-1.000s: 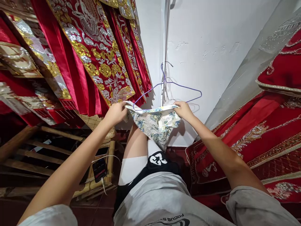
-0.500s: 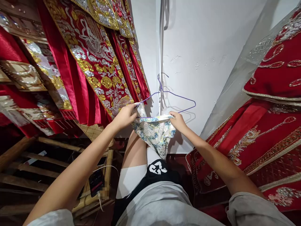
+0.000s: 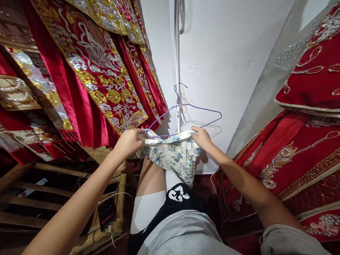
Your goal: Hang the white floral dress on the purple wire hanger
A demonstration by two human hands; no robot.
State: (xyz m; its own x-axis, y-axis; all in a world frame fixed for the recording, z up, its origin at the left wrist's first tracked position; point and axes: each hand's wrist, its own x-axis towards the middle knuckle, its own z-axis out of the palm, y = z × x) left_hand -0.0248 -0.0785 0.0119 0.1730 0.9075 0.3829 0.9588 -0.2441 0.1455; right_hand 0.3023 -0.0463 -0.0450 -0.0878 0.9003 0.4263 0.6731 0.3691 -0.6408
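Observation:
Between my hands stretches a white garment with a blue and yellow floral print, its lower part hanging over my lap. My left hand is closed on its upper edge at the left. My right hand pinches the same edge at the right, next to the hanger's lower right end. A purple wire hanger stands upright against the wall corner, hook up. Its lower bar passes behind and along the garment's edge, and the left corner sits just inside my left hand. Whether my right fingers also touch the wire is hidden.
Red embroidered garments with gold and silver sequins hang at the left, and more red beaded cloth is at the right. A phone with a cable lies on a bamboo rack at lower left. White wall rises ahead.
My left hand has moved left and slightly down, drawing the garment's edge outward past the hanger's left corner. My right hand has stayed nearly in place. The view has shifted slightly.

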